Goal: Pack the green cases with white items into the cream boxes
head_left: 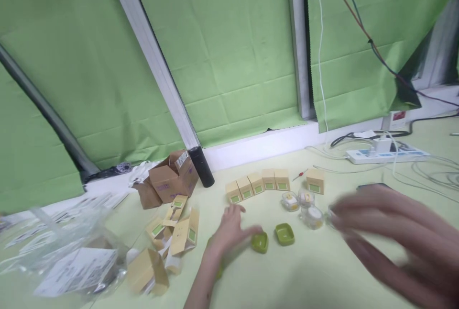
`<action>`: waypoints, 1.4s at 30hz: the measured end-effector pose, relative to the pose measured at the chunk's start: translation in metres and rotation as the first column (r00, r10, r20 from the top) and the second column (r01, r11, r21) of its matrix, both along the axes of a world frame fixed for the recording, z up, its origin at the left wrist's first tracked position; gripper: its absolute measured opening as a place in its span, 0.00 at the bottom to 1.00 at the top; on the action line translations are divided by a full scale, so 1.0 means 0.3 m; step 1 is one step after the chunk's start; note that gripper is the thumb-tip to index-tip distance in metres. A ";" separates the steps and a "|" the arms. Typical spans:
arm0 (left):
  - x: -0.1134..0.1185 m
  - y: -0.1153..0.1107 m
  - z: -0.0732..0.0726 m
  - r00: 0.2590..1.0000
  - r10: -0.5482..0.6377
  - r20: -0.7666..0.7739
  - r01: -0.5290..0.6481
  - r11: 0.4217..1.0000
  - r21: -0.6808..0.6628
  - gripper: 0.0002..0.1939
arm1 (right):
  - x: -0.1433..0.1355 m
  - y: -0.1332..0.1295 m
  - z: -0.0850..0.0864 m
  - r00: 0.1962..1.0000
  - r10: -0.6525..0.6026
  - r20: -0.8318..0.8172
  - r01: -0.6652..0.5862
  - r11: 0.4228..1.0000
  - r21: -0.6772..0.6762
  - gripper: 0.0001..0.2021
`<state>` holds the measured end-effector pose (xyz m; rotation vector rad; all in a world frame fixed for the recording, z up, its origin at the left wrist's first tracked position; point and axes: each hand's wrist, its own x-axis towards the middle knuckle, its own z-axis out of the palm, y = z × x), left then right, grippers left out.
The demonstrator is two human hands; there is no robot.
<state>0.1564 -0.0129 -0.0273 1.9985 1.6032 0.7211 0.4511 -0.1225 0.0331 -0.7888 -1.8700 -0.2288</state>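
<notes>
Head view: one green dish just beside the left hand, grip wide.

Nothing readable (box labels too blurred).

Reaches forward with the left hand, spreading the thumb sideways from the bent fingers. Holds the right hand open, blurred and close up, pointing leftward with slightly bent fingers.
</notes>
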 end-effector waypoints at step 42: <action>0.079 -0.121 -0.164 0.241 0.147 0.959 0.312 0.924 -0.220 0.24 | -0.074 0.293 -0.277 0.491 -0.381 -0.784 -0.795 0.174 -0.582 0.15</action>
